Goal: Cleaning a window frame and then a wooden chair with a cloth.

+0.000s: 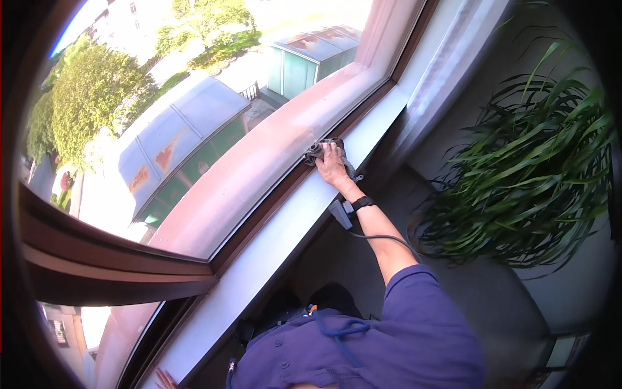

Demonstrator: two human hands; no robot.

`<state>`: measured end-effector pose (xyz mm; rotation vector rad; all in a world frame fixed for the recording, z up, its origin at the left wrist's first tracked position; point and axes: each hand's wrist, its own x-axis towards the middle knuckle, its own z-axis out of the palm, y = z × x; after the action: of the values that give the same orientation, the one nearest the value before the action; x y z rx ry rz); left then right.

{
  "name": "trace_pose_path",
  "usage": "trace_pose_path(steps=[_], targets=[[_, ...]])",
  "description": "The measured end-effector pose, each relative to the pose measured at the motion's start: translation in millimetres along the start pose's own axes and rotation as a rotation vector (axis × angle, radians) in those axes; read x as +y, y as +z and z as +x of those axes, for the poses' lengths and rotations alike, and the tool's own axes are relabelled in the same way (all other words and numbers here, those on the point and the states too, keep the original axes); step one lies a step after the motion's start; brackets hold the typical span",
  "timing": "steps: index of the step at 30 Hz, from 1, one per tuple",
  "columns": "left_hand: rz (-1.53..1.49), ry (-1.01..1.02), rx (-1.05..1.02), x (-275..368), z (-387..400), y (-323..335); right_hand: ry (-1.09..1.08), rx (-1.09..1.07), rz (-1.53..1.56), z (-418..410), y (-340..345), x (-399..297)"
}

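My right hand (333, 165) presses a crumpled grey cloth (316, 153) onto the brown bottom rail of the window frame (257, 222). Part of the cloth hangs over the white windowsill (282, 231) beside my wrist. Fingers cover the middle of it. On that wrist sits a black strap with a grey device (341, 214), and a cable runs from it along the forearm. At the bottom edge of the view, my left hand (166, 379) rests on the sill with its fingers apart; only the fingers show, and it holds nothing.
A brown upright of the window frame (121, 267) divides the window at left. Outside runs a pinkish ledge (243, 185), with rust-stained metal roofs (180, 126) below. A long-leaved green plant (525, 170) fills the right side. White curtain fabric (449, 63) hangs near the far sill end.
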<state>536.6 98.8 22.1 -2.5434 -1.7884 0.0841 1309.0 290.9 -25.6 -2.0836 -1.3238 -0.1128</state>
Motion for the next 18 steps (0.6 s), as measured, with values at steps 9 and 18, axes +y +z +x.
trace_pose_path(steps=[9, 18], targets=[[0.509, -0.649, 0.047, 150, 48, 24, 0.263, -0.072, -0.194, 154, -37, 172], [-0.17, -0.577, -0.111, 334, 71, 75, 0.289, 0.013, -0.232, 276, -58, 335]])
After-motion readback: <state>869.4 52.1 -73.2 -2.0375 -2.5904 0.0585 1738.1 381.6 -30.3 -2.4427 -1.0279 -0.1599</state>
